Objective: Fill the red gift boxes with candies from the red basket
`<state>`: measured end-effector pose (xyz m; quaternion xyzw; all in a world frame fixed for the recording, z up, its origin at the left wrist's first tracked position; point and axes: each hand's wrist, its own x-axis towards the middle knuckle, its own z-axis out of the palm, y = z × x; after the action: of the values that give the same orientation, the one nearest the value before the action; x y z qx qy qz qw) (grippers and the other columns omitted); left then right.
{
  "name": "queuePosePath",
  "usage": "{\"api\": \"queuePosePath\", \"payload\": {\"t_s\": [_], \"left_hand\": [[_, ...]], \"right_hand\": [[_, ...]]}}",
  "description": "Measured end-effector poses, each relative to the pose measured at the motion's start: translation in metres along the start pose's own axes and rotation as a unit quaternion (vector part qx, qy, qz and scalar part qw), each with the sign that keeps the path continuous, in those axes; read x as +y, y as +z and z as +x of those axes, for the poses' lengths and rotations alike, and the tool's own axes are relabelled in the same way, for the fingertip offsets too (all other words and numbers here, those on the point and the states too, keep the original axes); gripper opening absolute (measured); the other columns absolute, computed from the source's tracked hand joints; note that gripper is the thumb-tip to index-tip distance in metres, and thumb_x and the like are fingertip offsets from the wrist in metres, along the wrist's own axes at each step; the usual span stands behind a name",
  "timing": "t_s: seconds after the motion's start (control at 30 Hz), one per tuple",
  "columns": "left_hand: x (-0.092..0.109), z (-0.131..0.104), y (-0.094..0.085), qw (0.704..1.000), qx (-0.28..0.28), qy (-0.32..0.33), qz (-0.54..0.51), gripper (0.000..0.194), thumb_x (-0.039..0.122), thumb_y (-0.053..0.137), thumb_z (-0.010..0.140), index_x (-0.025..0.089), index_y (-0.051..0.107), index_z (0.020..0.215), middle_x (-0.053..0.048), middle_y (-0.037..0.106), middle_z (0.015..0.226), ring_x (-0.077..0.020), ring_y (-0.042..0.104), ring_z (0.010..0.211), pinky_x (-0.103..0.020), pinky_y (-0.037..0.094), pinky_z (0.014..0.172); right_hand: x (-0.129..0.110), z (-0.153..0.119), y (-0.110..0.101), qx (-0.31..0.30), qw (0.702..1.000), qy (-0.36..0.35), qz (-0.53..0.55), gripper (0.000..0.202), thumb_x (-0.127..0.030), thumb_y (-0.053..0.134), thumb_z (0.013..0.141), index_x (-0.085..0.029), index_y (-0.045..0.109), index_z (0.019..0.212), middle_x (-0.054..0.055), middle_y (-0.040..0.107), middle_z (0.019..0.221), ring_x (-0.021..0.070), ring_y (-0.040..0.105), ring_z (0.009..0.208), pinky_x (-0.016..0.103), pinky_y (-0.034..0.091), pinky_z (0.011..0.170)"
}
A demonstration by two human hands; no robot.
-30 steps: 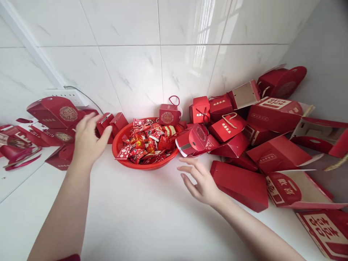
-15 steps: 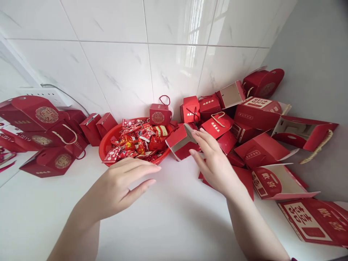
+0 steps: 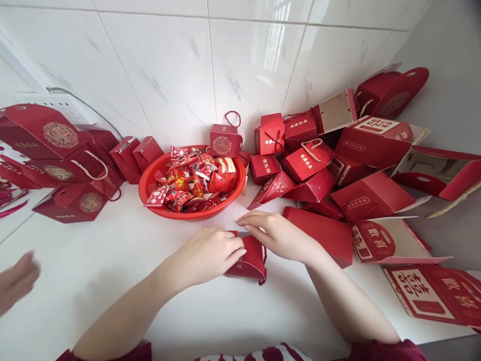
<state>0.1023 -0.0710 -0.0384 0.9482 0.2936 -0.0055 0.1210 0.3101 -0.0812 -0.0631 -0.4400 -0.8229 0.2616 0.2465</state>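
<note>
A small red box [image 3: 251, 263] with a dark red cord lies on the white table in front of me, its top partly unfolded. My left hand [image 3: 212, 253] is at the box's left side, fingers bent over its edge and holding it. My right hand [image 3: 274, 233] is at the back right of the box, fingers together and touching its far flap; the fingertips partly hide that flap. Behind my hands stands a red plastic basket [image 3: 193, 216] of wrapped sweets [image 3: 195, 183]. A small red box with a cord loop [image 3: 223, 143] rests at the basket's back rim.
Many red boxes [image 3: 308, 160], some open, are piled at the right. More red boxes [image 3: 71, 203] are stacked at the left beside a power strip [image 3: 65, 108] on the tiled wall. Another person's blurred hand [image 3: 18, 283] reaches in at the left edge.
The open box from beside the basket is now near the front between my hands. My left hand has moved right, onto it. Another person's hand has appeared at left. The view has shifted down.
</note>
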Motion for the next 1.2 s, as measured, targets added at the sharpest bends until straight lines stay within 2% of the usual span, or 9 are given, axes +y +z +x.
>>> {"api": "queuePosePath", "payload": {"t_s": [0.23,0.4,0.53,0.7,0.8,0.87,0.97,1.07,1.2], "left_hand": [[-0.008,-0.008,-0.007,0.992,-0.034,-0.110,-0.060,0.036,0.052,0.058,0.088,0.019,0.056,0.074,0.000,0.061,0.067,-0.0155,0.054,0.055,-0.028,0.029,0.051],[-0.012,-0.010,-0.008,0.979,-0.035,-0.147,-0.133,0.033,0.053,0.062,0.083,0.020,0.059,0.083,0.000,0.065,0.075,-0.0167,0.059,0.063,-0.026,0.033,0.052],[-0.012,-0.009,-0.013,0.974,-0.037,-0.187,-0.119,0.036,0.052,0.054,0.089,0.019,0.059,0.076,-0.001,0.065,0.070,-0.0153,0.056,0.056,-0.026,0.030,0.051],[-0.013,-0.002,-0.012,0.977,-0.048,-0.210,0.004,0.045,0.047,0.050,0.092,0.018,0.058,0.060,-0.004,0.060,0.057,-0.0157,0.051,0.051,-0.028,0.021,0.051],[-0.017,-0.002,-0.009,0.974,-0.046,-0.221,0.022,0.042,0.047,0.052,0.090,0.018,0.059,0.060,-0.005,0.060,0.059,-0.0166,0.052,0.052,-0.027,0.021,0.051],[-0.022,-0.005,-0.009,0.977,-0.045,-0.210,-0.011,0.037,0.046,0.053,0.089,0.019,0.059,0.064,-0.004,0.060,0.060,-0.0169,0.053,0.053,-0.027,0.022,0.051],[-0.034,-0.012,-0.014,0.978,-0.082,-0.155,-0.111,0.024,0.039,0.053,0.087,0.021,0.062,0.073,-0.001,0.062,0.065,-0.0153,0.053,0.055,-0.025,0.028,0.050],[-0.050,-0.015,-0.022,0.964,-0.154,-0.108,-0.186,0.018,0.030,0.050,0.086,0.022,0.066,0.085,0.001,0.063,0.068,-0.0134,0.053,0.055,-0.023,0.033,0.050],[-0.074,-0.008,-0.024,0.931,-0.234,-0.069,-0.272,0.037,0.022,0.049,0.084,0.027,0.069,0.115,-0.001,0.071,0.089,-0.0125,0.062,0.065,-0.020,0.043,0.060]], "right_hand": [[-0.004,-0.001,-0.001,0.029,0.993,-0.058,-0.097,0.031,-0.016,0.053,0.095,-0.025,0.067,0.121,0.009,0.037,0.154,0.0262,0.038,0.141,0.047,0.041,0.111],[-0.004,0.001,0.001,-0.017,0.984,-0.122,-0.128,0.017,-0.021,0.059,0.093,-0.024,0.075,0.096,0.005,0.030,0.158,0.0310,0.022,0.148,0.058,0.030,0.115],[-0.001,0.000,-0.003,-0.030,0.985,-0.107,-0.130,0.018,-0.028,0.060,0.093,-0.023,0.076,0.086,0.005,0.036,0.156,0.0314,0.026,0.146,0.060,0.027,0.116],[-0.001,-0.009,-0.021,0.002,0.985,-0.106,-0.135,0.021,-0.036,0.064,0.091,-0.023,0.075,0.077,0.003,0.039,0.153,0.0309,0.030,0.144,0.061,0.020,0.118],[0.000,-0.015,-0.026,-0.006,0.981,-0.095,-0.169,0.019,-0.034,0.073,0.084,-0.024,0.072,0.068,0.004,0.052,0.138,0.0298,0.044,0.132,0.063,0.014,0.118],[0.002,-0.018,-0.025,-0.019,0.977,-0.075,-0.197,0.016,-0.024,0.075,0.082,-0.024,0.071,0.066,0.005,0.062,0.117,0.0272,0.054,0.117,0.060,0.023,0.114],[0.003,-0.019,-0.018,-0.087,0.975,-0.046,-0.201,0.022,-0.009,0.064,0.085,-0.024,0.074,0.074,0.003,0.065,0.087,0.0210,0.061,0.089,0.043,0.045,0.094],[0.004,-0.019,-0.012,-0.162,0.975,-0.018,-0.153,0.037,-0.001,0.053,0.086,-0.029,0.077,0.088,0.001,0.067,0.082,0.0169,0.061,0.074,0.029,0.046,0.071],[0.007,-0.017,-0.007,-0.172,0.975,0.019,-0.137,0.039,0.000,0.054,0.085,-0.030,0.079,0.092,0.001,0.069,0.086,0.0161,0.064,0.071,0.026,0.042,0.062]]}}
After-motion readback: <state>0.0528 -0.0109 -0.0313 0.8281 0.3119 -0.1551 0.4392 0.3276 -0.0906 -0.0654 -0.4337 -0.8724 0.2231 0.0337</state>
